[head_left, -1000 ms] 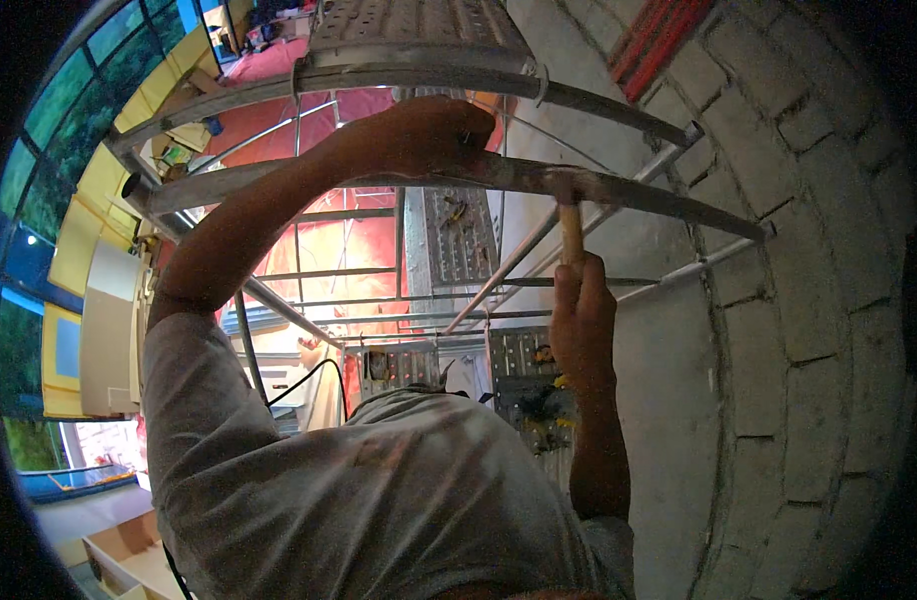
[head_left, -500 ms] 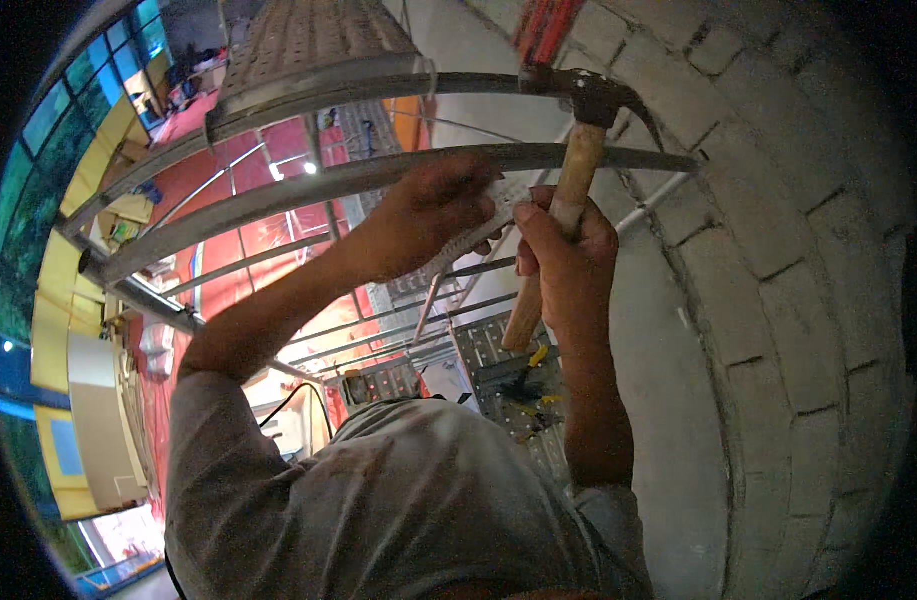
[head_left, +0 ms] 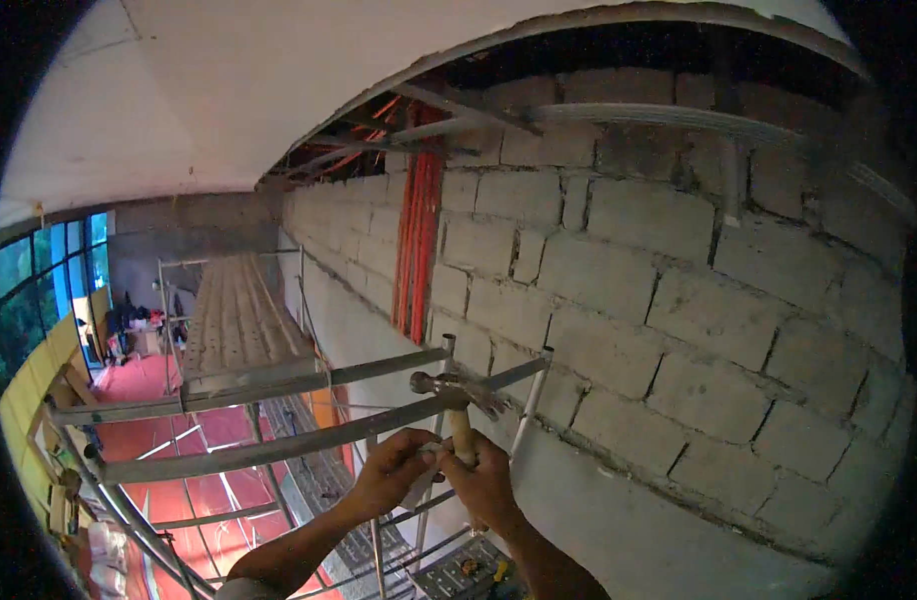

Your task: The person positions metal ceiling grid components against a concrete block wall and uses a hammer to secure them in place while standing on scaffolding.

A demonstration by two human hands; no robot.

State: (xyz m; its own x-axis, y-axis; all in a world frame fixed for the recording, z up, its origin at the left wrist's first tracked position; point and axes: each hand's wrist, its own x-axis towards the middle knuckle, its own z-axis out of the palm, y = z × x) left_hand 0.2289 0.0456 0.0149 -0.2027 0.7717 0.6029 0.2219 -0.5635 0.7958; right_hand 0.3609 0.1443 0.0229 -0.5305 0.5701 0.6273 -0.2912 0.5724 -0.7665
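My right hand (head_left: 484, 482) is wrapped around the wooden handle of a claw hammer (head_left: 464, 437). The hammer stands upright with its metal head at the top, in front of the scaffold's upper rail (head_left: 279, 452). My left hand (head_left: 387, 472) is closed just beside the right one, its fingertips pinching a small pale strip (head_left: 426, 478). Part of that strip is hidden by my fingers, and the right thumb meets it too. Both hands are above the scaffold frame, close to its right end.
A bare block wall (head_left: 619, 270) rises on the right, with orange-red conduits (head_left: 417, 245) running down it. Overhead, the white ceiling (head_left: 199, 100) ends at an opening with metal framing. Perforated planks (head_left: 244, 315) extend ahead; tools lie on a lower platform (head_left: 459, 575).
My view has tilted up, bringing the wall, conduits and ceiling opening into sight. Both hands have come closer together, and the right still grips the hammer.
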